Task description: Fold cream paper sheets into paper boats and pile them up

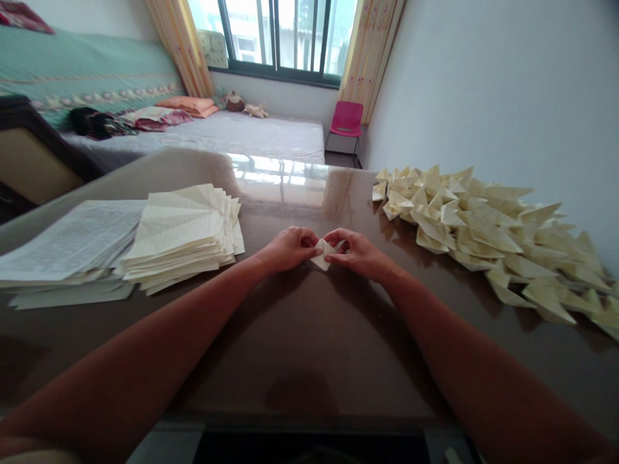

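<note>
My left hand (289, 248) and my right hand (358, 253) meet at the middle of the glossy brown table (300, 335). Both pinch one small folded piece of cream paper (325, 253) between their fingertips, just above the tabletop. The fingers of each hand are curled closed on the paper's edges. To the left lies a fanned stack of creased cream sheets (186, 232). On the right a long heap of finished folded paper shapes (488, 225) runs along the wall side of the table.
A pile of flat printed sheets (72, 248) lies at the far left of the table. Beyond the table are a bed (232, 132) with pillows, a pink chair (346, 120) and a window. A white wall is close on the right.
</note>
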`<state>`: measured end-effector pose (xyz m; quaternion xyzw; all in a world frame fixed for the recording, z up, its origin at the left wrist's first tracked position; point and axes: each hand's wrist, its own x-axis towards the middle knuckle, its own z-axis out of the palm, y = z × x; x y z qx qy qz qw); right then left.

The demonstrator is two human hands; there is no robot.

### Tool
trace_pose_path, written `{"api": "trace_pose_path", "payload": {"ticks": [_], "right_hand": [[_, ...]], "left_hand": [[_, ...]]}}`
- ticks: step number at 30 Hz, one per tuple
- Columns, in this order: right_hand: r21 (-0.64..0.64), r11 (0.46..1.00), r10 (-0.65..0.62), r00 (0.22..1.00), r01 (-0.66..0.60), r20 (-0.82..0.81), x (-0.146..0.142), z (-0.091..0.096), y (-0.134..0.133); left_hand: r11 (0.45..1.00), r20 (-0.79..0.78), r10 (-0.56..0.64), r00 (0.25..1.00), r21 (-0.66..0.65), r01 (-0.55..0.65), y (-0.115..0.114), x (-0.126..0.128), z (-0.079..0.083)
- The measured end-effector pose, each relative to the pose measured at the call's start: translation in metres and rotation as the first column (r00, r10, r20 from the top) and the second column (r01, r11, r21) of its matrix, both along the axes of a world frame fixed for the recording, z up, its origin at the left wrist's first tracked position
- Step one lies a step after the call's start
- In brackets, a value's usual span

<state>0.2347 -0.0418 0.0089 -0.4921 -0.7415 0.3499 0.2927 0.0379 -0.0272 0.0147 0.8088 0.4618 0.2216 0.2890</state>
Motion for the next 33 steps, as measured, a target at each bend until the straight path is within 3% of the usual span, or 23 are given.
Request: {"api": "trace_pose_path", "payload": {"ticks": [5,12,16,20,33], "right_hand": [[0.098,0.995,0.01,0.997,-0.018,0.075,-0.001,0.009,-0.003],[0.301,0.954,-0.063,0.98,0.004,0.187,0.003,0.014,-0.004],[0.313,0.949,-0.042,0.975,-0.029,0.217,0.002,0.009,-0.004],[0.339,0.939,-0.017,0.976,-0.059,0.216,-0.001,0.006,-0.005],[0.331,0.943,-0.075,0.987,0.025,0.139,-0.002,0.007,-0.005]], "left_hand": [[0.993,0.082,-0.02,0.996,0.118,0.011,-0.002,0.001,0.005],[0.965,0.114,-0.025,0.993,0.261,-0.006,0.0,0.002,-0.003],[0.949,0.078,-0.031,0.996,0.314,0.005,-0.003,0.003,-0.002],[0.946,0.058,0.039,0.998,0.318,-0.056,-0.009,0.007,-0.001],[0.946,0.146,0.066,0.987,0.306,-0.109,-0.009,0.011,-0.004]]}}
